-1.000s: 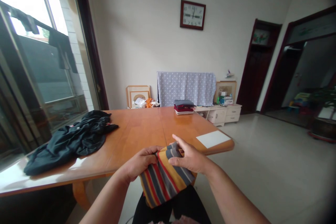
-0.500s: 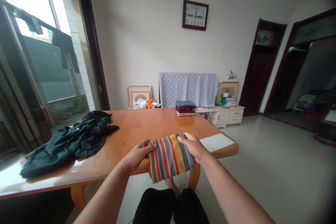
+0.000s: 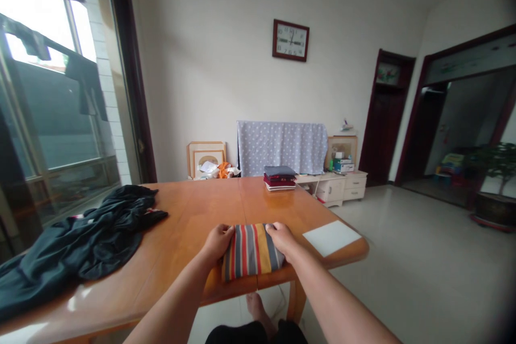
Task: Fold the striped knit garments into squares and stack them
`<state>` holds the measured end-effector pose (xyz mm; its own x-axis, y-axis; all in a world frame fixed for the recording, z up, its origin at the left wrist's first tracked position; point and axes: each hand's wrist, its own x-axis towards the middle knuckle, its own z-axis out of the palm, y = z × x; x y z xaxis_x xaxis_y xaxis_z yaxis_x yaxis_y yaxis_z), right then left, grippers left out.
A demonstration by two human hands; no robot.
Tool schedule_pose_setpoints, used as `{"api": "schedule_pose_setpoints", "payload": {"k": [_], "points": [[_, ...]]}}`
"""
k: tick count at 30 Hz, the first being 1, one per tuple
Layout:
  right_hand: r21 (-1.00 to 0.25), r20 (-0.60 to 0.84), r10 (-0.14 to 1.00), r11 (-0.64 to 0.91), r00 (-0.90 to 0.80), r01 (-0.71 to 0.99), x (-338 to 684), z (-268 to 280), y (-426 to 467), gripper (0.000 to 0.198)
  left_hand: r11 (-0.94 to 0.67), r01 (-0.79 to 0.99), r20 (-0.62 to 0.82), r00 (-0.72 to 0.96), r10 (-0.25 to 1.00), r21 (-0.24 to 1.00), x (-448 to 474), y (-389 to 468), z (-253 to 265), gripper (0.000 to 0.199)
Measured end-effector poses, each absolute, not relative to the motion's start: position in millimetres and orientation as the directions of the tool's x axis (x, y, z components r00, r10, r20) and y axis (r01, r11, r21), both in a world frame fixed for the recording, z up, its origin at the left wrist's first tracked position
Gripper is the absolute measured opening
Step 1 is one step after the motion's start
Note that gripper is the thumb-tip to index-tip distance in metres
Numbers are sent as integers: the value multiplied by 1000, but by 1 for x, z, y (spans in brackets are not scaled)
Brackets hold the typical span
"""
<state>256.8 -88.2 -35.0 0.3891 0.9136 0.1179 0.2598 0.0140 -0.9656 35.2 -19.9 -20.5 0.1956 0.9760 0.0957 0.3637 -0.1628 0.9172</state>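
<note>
A folded cloth with grey, red and yellow stripes [image 3: 250, 252] lies on the near edge of the wooden table [image 3: 189, 215]. My left hand [image 3: 216, 240] grips its left far corner. My right hand [image 3: 281, 237] grips its right far corner. Both hands rest against the tabletop with the cloth between them.
A heap of black clothing [image 3: 76, 239] covers the table's left side. A stack of folded clothes [image 3: 279, 177] sits at the far edge. A white sheet [image 3: 331, 237] lies at the right corner. Beyond stand a low cabinet [image 3: 338, 185], a cloth-covered item and a doorway.
The striped cloth was held up in front of me over my lap; my hands have carried it forward and set it flat on the table's near edge.
</note>
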Motion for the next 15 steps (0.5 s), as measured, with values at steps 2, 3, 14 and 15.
{"api": "schedule_pose_setpoints", "payload": {"k": [2, 3, 14, 15], "points": [[-963, 96, 914, -15, 394, 269, 259, -40, -86, 32, -183, 440, 121, 165, 979, 879, 34, -13, -22, 35], [-962, 86, 915, -26, 394, 271, 260, -41, -84, 33, -192, 470, 136, 150, 979, 862, 34, -11, -20, 32], [-976, -13, 944, -83, 329, 200, 270, -46, -69, 35, -686, 610, 264, 640, 722, 397, 58, -41, -9, 58], [-978, -15, 946, -82, 325, 194, 272, -45, -70, 34, -672, 627, 223, 644, 732, 394, 57, -41, -15, 60]]}}
